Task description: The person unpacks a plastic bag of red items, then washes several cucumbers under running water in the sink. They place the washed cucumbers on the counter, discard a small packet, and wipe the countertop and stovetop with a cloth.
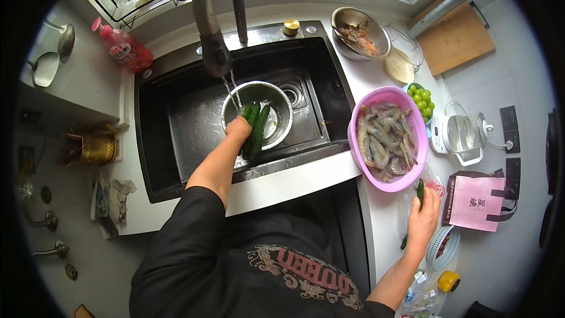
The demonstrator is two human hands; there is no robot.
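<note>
My left hand is closed at the side of several dark green cucumbers. They lie slanted across the near rim of a round metal basin in the black sink. My fingers are partly hidden there. Water runs from the faucet into the basin beside this hand. Over the right counter, my right hand grips another cucumber above a clear plastic bag. A green tip shows beside the wrist; whether it belongs to the same cucumber is unclear.
A pink tub of raw shrimp stands at the sink's right edge. Behind it are a metal bowl of shrimp scraps and green grapes. A glass kettle, pink bag and blue basket line the right wall.
</note>
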